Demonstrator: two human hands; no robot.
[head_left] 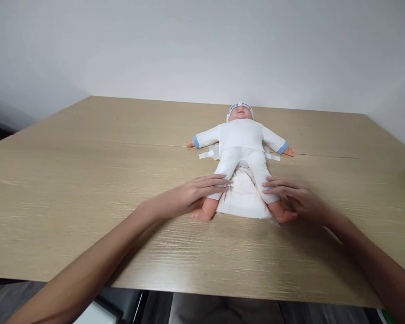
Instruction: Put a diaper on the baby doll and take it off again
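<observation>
A baby doll (242, 144) in a white suit with blue cuffs and a white cap lies on its back on the wooden table (87, 180), head away from me. An open white diaper (243, 200) is spread under its hips and between its legs, with its tabs sticking out at the waist. My left hand (192, 196) lies flat with fingers stretched out, touching the doll's lower leg on the left side of the picture. My right hand (295, 195) rests the same way on the other lower leg, fingers extended. Neither hand grips anything.
The light wood table runs wide to both sides and back to a plain white wall (202, 45). A seam crosses the tabletop behind the doll. Under the near edge a dark floor and a pale object (97, 315) show.
</observation>
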